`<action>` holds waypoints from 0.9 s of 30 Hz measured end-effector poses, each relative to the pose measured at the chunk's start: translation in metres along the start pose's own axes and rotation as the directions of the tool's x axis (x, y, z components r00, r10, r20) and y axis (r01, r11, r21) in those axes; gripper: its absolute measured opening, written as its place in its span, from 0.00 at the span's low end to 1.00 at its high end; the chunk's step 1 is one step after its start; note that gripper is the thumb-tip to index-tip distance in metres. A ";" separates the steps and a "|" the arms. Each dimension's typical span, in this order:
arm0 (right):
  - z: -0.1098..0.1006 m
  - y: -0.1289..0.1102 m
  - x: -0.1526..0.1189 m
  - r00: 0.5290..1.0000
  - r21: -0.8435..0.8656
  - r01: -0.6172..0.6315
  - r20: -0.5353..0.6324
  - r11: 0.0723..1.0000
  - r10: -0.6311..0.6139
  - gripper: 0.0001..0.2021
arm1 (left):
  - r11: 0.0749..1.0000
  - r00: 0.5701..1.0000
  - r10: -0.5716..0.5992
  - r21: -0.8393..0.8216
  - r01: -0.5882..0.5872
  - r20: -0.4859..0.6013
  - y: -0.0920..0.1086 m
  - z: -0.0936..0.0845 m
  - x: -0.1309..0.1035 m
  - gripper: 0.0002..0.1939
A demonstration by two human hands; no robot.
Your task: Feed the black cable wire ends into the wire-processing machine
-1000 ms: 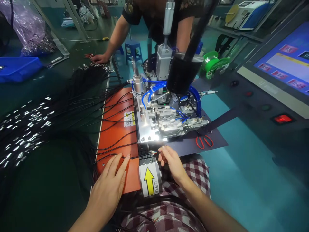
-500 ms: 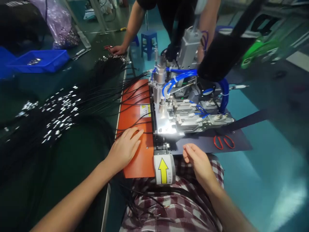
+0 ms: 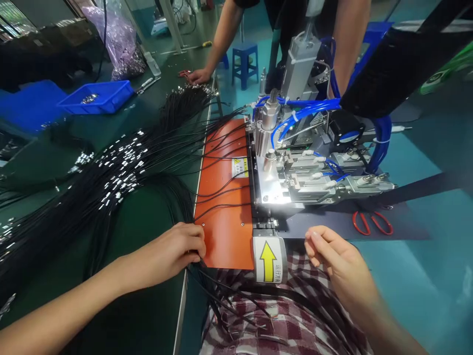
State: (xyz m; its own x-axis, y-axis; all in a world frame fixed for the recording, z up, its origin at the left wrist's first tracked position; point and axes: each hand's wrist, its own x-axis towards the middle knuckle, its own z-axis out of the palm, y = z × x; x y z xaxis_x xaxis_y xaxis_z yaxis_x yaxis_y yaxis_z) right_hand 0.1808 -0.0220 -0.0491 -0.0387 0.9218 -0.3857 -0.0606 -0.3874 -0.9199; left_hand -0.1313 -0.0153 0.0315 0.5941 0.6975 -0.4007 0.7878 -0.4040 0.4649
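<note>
My left hand (image 3: 181, 249) is closed at the lower left edge of the orange plate (image 3: 225, 241), its fingers curled over black cables whose ends hang down onto my lap. My right hand (image 3: 332, 254) hovers right of the yellow arrow label (image 3: 268, 261), with thumb and fingertips pressed together; whatever is between them is too small to make out. Several black cables (image 3: 221, 195) cross the orange plate into the edge of the metal machine (image 3: 273, 182). Loose cable ends (image 3: 258, 308) lie over the checkered cloth on my lap.
A large bundle of black cables (image 3: 74, 207) with shiny ends covers the green table. Behind it are a blue tray (image 3: 118, 98) and a plastic bag (image 3: 120, 44). Red-handled scissors (image 3: 382, 223) lie at right. Another person's hand (image 3: 199, 75) rests at the table's far edge.
My left hand has moved down and left off the orange plate's middle and curled closed on cables. The view has shifted, so the machine and table appear further right.
</note>
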 end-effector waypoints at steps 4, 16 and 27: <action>0.003 -0.003 -0.005 0.997 -0.049 0.031 0.076 0.998 -0.027 0.11 | 1.000 0.928 -0.022 -0.025 0.014 -0.373 0.001 0.007 0.004 0.07; 0.004 -0.005 0.002 0.929 0.253 0.077 0.333 0.964 -0.162 0.16 | 0.959 0.900 -0.213 -0.256 0.119 -0.380 0.032 0.057 0.021 0.06; 0.001 -0.010 -0.027 0.835 -0.267 0.550 0.166 0.791 -0.525 0.09 | 0.995 0.968 0.034 -0.084 -0.057 -0.249 0.056 0.041 0.061 0.08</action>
State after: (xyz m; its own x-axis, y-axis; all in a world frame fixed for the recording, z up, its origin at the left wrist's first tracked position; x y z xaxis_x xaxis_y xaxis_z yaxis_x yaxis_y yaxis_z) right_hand 0.1813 -0.0433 -0.0292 -0.1656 0.9710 0.1726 0.1969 0.2040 -0.9590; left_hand -0.0439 -0.0195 0.0007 0.5617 0.8085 -0.1752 0.7361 -0.3918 0.5520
